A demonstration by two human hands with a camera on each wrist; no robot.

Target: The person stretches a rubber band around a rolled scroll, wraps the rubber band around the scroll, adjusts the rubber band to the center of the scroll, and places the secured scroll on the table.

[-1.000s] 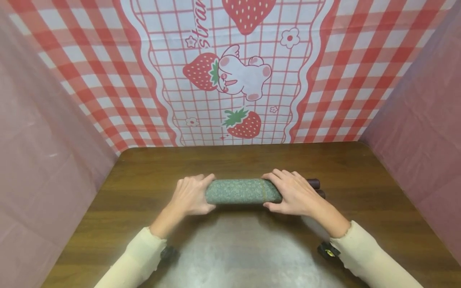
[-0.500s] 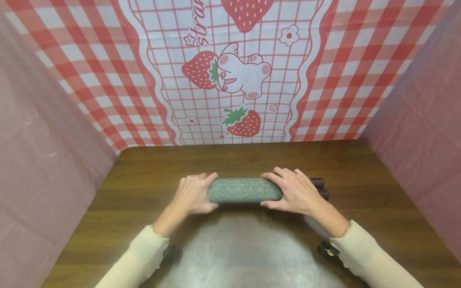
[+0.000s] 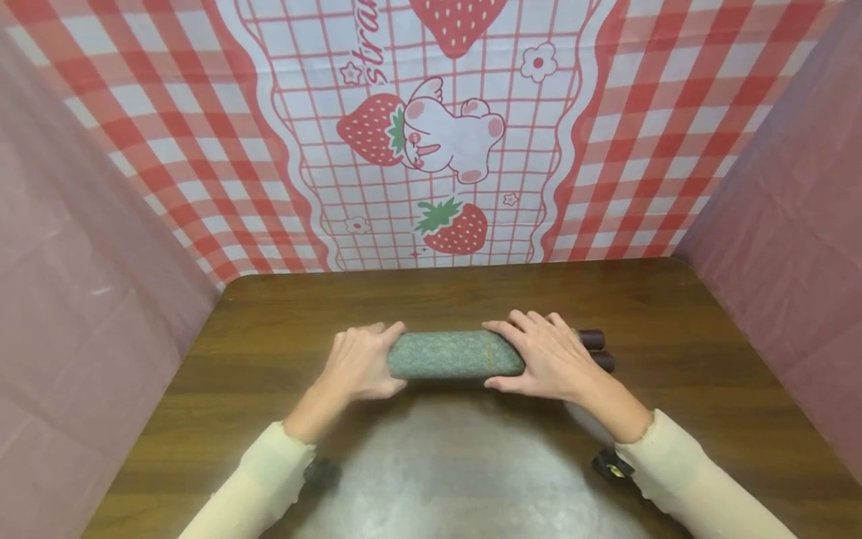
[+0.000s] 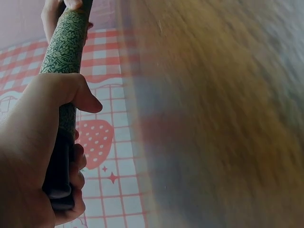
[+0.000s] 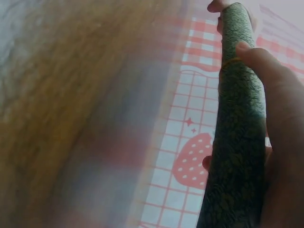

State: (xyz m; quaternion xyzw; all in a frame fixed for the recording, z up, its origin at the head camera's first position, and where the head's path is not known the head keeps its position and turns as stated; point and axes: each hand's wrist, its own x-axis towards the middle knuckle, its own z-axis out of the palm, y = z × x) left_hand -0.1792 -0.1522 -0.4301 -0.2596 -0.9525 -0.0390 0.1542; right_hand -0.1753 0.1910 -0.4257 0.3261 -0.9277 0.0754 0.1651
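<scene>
A rolled-up scroll (image 3: pixel 441 355) in green leafy-patterned cloth lies level between both hands, over the middle of the table. My left hand (image 3: pixel 360 363) grips its left end; in the left wrist view two black rod ends (image 4: pixel 58 171) sit inside that palm, thumb on one side and fingers curled on the other. My right hand (image 3: pixel 548 355) holds the scroll further right, fingers over the far side and thumb on the near side. Beyond it stick out two dark brown rod ends (image 3: pixel 601 361). A thin yellow line (image 5: pixel 231 61) crosses the cloth near the right thumb.
Below is a brown wood-grain table (image 3: pixel 269 314) with a bright glare in its front middle. A red-and-white strawberry-print cloth (image 3: pixel 431 135) hangs behind its back edge. Pink curtains (image 3: pixel 774 224) hang on both sides.
Both hands keep their hold on the scroll. It has shifted very slightly to the right and is otherwise level as before.
</scene>
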